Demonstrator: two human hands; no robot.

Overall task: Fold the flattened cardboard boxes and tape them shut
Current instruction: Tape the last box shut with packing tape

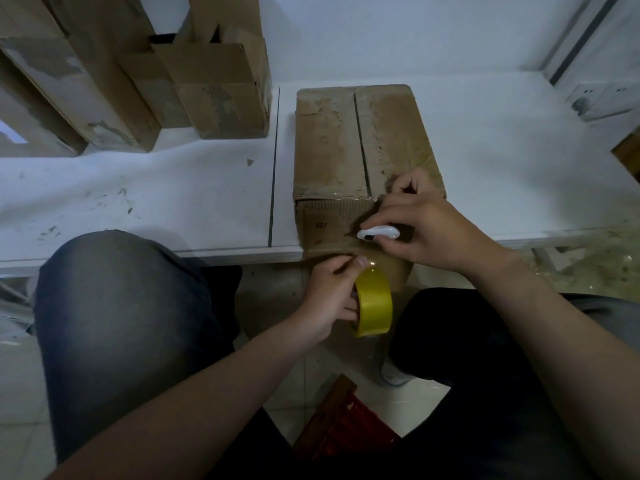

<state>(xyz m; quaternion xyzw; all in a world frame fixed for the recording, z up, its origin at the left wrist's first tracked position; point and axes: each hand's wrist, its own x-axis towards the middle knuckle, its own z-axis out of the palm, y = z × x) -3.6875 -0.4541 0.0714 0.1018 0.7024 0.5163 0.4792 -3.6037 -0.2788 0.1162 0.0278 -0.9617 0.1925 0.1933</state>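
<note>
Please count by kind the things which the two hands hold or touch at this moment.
1 tape roll, in the left hand
1 cutter, in the right hand
1 cardboard box, touched by the right hand
Total: 3

The boxes point(104, 81) at the bench's point(173, 202) far left corner run off the top and left edges. The right hand point(426, 226) covers most of the cutter point(379, 233); its blade cannot be made out. Fingers of the left hand point(329, 292) vanish inside the roll point(375, 303). Print point(322, 224) on the box point(329, 143) is too small to read.
</note>
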